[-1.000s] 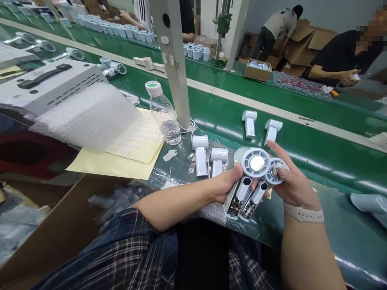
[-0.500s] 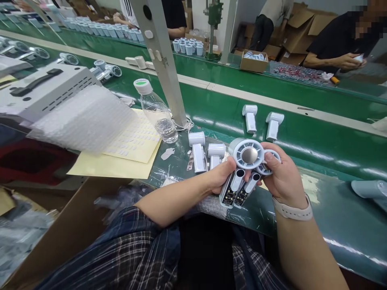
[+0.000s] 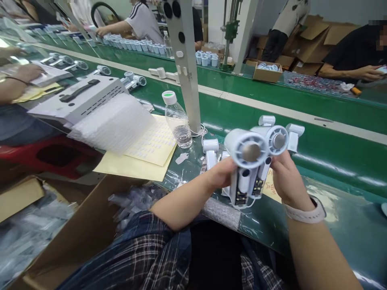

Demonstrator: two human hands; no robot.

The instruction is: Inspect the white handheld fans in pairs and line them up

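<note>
Green bench (image 3: pixel 347 225) beneath the fingers, left hand (image 3: pixel 223 173) and right hand (image 3: pixel 286 175) grasp two fans (image 3: pixel 245 172), handling that seemingly needs steadiness.

Two pale-blue handheld fan units, held side by side. Left unit (image 3: pixel 246 161) sat nearer, its round spoked head partly overlapping that of the right unit (image 3: pixel 273 147). Both grilles, silver-hubbed, faced the viewer; handles pointed down, slightly tilted. Handle fronts stood open, exposing dark circuit boards with yellowish spots below black-dotted pale strips. A thin white loop hung at the handles' lower ends.
</note>
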